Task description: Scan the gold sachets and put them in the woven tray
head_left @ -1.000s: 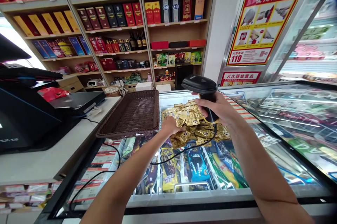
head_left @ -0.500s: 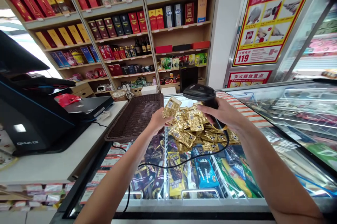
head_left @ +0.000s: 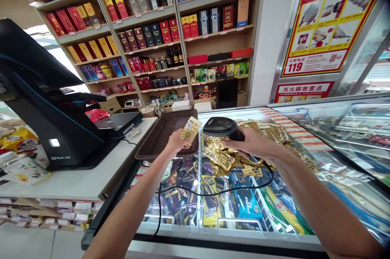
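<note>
My left hand [head_left: 177,142] grips a small gold foil packet [head_left: 191,128] with a pale printed label, held up over the right part of a brown woven basket [head_left: 157,131]. In my right hand [head_left: 254,143] is a black barcode scanner [head_left: 221,126], its head pointing left toward the packet. A black cable [head_left: 210,193] runs from the scanner's handle in a loop across the glass freezer top. Below the scanner lies a heap of similar gold packets [head_left: 221,159], partly hidden by my right hand and the scanner.
Beneath the glass, the freezer [head_left: 213,232] holds bagged goods. A black checkout terminal [head_left: 61,129] and a flat scale [head_left: 122,123] stand on the counter [head_left: 76,182] to the left. Shelves of boxes [head_left: 158,31] line the back wall, beside a red fire-hydrant poster [head_left: 326,23].
My left hand has lifted the packet from the heap's edge to the basket side. The scanner has moved lower and left, closer to it. The view has swung left.
</note>
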Motion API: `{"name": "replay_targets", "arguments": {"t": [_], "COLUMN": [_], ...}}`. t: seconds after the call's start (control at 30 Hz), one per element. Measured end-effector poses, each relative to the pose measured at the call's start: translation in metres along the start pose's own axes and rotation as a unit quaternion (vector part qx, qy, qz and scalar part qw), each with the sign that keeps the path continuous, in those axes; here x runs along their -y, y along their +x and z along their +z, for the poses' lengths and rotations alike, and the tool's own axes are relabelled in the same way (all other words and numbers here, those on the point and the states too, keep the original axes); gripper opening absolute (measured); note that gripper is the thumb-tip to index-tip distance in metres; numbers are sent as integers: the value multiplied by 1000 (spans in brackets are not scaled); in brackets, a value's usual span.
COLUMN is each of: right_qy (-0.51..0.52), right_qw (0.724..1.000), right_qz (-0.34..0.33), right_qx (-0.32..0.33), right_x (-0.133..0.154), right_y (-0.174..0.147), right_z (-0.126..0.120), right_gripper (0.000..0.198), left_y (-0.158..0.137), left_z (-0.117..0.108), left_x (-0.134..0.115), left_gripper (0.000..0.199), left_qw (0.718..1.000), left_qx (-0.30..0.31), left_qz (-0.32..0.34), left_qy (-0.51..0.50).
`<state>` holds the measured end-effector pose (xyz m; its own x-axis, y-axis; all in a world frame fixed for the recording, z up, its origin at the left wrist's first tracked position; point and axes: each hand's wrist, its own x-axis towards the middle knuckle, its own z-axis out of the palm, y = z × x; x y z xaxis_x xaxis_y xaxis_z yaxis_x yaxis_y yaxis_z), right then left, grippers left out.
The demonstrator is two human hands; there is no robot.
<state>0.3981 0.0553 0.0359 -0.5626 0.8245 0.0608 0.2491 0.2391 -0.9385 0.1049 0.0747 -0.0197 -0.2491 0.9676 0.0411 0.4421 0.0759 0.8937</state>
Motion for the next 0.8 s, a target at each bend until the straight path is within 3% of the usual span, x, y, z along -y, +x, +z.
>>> {"name": "replay_targets", "arguments": {"t": [0.47, 0.8], "right_qy": [10, -12], "right_qw": [1000, 1000], "right_qz": [9, 5], "right_qx": [26, 16], "right_x": [-2, -9], "right_y": [0, 1], "right_z": [2, -3], "right_gripper": [40, 42], "left_y": [1, 31], "left_z": [-5, -90], "left_x": [5, 41], "left_gripper": [31, 30], "left_qw": [1000, 988], "left_qx": [-7, -119], "left_qz": [-14, -102], "left_qy": [-10, -2]}}
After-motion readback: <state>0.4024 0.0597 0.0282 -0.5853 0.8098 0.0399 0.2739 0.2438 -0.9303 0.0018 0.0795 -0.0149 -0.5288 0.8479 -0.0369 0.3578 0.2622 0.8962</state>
